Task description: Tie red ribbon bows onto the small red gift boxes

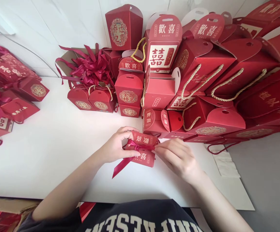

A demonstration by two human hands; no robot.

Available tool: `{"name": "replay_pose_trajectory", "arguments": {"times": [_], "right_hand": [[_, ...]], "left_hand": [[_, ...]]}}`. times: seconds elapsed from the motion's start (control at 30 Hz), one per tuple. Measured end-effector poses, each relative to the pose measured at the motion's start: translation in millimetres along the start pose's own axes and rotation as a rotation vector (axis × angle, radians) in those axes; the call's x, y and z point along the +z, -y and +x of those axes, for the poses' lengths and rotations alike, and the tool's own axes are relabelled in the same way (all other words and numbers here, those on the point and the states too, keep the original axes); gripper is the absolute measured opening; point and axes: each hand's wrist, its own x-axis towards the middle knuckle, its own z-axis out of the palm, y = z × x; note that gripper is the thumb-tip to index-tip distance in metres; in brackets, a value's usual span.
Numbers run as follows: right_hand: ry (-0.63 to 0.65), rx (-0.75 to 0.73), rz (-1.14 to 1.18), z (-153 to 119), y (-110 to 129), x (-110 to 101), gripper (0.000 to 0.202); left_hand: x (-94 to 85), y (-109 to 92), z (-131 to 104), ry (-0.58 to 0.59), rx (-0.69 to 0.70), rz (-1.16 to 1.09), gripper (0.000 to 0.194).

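In front of me on the white table is a small red gift box (147, 158) printed with light characters. A dark pink ribbon (123, 167) is tied across its top, one tail hanging down toward the lower left. My left hand (120, 145) is closed around the box's left side, the thumb pressing near the ribbon's knot. With pinched fingers my right hand (176, 158) grips the ribbon at the box's right side. The underside of the box is hidden.
Red gift boxes (164, 48) with gold rope handles are stacked along the back and right. A carton of loose ribbons (91, 64) stands at back left. Ribboned boxes (19, 103) lie far left. White paper tissues (225, 164) rest near the table's right edge (241, 196).
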Motion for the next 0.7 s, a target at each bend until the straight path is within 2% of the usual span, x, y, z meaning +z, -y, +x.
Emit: {"name": "replay_pose_trajectory", "arguments": {"times": [0.13,0.23,0.3,0.37,0.47,0.5,0.57,0.63,0.7], "right_hand": [[0.054,-0.133,-0.11,-4.0,13.9,-13.8,0.027],[0.13,-0.161,-0.135,-8.2,28.9,-17.2,0.03],[0.266,-0.123,-0.069,-10.5,36.0,-19.3,0.029],[0.451,-0.052,0.073,-9.8,39.1,-24.9,0.024],[0.667,0.09,0.348,-0.3,36.2,-37.4,0.01],[0.679,0.16,0.432,4.7,33.4,-40.2,0.012],[0.591,0.337,0.53,15.2,25.6,-40.1,0.014],[0.416,0.476,0.436,23.6,16.1,-31.7,0.01],[0.356,0.479,0.318,27.7,6.8,-18.9,0.009]], "left_hand": [[0.7,0.2,0.1,-0.017,0.02,0.003,0.034],[1.3,-3.3,0.9,0.005,0.041,-0.02,0.043],[3.5,-5.8,1.7,0.026,0.063,-0.043,0.045],[7.5,-7.5,2.4,0.021,0.072,-0.076,0.037],[15.2,-9.0,2.5,-0.063,0.037,-0.101,0.028],[17.4,-9.6,2.3,-0.089,0.026,-0.095,0.028],[20.1,-11.2,1.6,-0.106,0.015,-0.081,0.03],[20.8,-12.9,0.9,-0.088,0.014,-0.082,0.031],[20.5,-13.9,0.5,-0.082,0.01,-0.086,0.031]]}}
